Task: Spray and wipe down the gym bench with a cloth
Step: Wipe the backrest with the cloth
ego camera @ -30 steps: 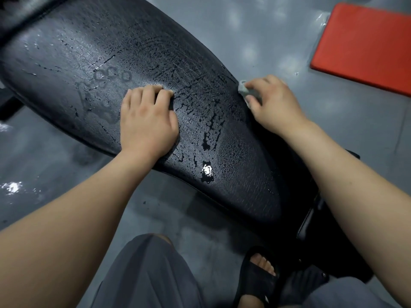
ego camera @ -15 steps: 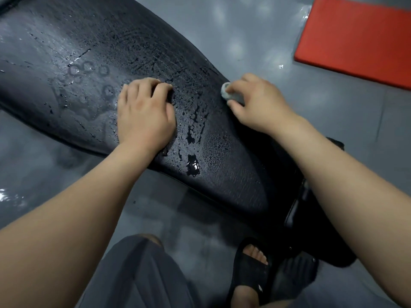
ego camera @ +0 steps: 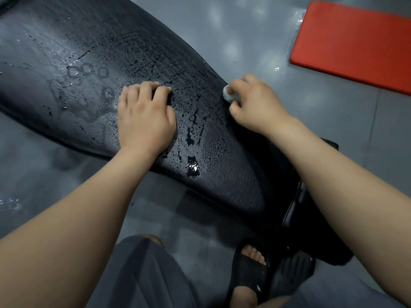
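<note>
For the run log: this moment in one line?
left hand: curled, on bench | right hand: holds cloth at edge | bench: wet

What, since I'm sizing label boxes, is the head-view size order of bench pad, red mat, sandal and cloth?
bench pad
red mat
sandal, though nearness inflates it
cloth, mostly hidden in the right hand

Loose grey fabric shorts point(ego camera: 142, 274) end at a showing knee. A black open-toed rubber slide sandal point(ego camera: 249, 274), small white mark on its strap, is on one foot. Left hand point(ego camera: 144, 121), right hand point(ego camera: 255, 103) and forearms are bare.
</note>
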Action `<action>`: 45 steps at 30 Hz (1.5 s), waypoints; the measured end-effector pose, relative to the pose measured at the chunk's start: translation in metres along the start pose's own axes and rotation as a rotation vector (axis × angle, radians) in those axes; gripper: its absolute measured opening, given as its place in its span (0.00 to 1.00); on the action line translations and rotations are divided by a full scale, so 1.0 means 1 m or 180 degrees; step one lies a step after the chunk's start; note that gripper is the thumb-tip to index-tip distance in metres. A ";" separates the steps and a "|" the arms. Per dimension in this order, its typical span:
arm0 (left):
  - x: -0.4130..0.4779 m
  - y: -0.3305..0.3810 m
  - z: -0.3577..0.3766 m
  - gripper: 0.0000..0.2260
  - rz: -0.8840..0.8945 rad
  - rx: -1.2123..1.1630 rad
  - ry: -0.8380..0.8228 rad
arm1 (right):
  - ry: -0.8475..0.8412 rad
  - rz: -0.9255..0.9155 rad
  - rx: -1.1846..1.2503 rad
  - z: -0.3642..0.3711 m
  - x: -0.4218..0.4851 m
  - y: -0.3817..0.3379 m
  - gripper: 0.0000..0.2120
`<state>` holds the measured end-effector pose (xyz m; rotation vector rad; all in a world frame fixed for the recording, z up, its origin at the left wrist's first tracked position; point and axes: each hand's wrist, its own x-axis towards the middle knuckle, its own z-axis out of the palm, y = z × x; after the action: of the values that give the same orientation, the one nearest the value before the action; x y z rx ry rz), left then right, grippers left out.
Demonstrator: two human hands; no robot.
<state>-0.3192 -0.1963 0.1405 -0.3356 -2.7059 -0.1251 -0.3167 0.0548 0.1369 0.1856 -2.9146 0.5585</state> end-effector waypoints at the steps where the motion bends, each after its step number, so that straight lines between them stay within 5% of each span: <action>1: 0.000 0.000 0.000 0.19 0.0004 0.0010 -0.0005 | -0.0016 -0.0235 0.0059 0.002 -0.002 -0.009 0.13; 5: 0.000 0.000 0.000 0.20 -0.0006 0.0025 -0.0015 | -0.0131 -0.0952 0.0287 0.008 -0.005 -0.023 0.11; 9: -0.001 0.000 0.000 0.19 0.0014 0.0018 0.0045 | 0.0022 -0.0291 0.0258 0.000 0.000 0.003 0.15; 16: 0.000 0.000 0.001 0.19 0.0015 0.0022 0.0070 | -0.1053 0.0433 0.0006 -0.034 -0.009 0.035 0.06; 20: 0.000 0.000 0.000 0.19 0.0012 0.0043 0.0071 | -0.0529 -0.0042 0.0304 -0.019 -0.008 0.024 0.11; 24: -0.001 0.001 0.000 0.19 0.0006 0.0024 0.0063 | -0.0210 0.0081 0.0200 -0.020 -0.012 0.040 0.09; 30: -0.001 0.002 -0.001 0.19 -0.0011 0.0004 0.0058 | -0.1199 0.0304 0.0423 -0.045 -0.027 0.045 0.23; 36: -0.001 0.003 0.000 0.18 -0.0020 0.0032 0.0029 | -0.0559 0.0087 0.0484 -0.022 -0.027 0.044 0.28; 45: -0.001 0.003 0.000 0.19 -0.0013 0.0025 -0.0010 | -0.0026 -0.1296 0.0396 0.004 -0.046 0.019 0.18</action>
<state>-0.3178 -0.1932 0.1403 -0.3282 -2.7095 -0.1153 -0.2755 0.0744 0.1177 0.7752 -2.7328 0.6636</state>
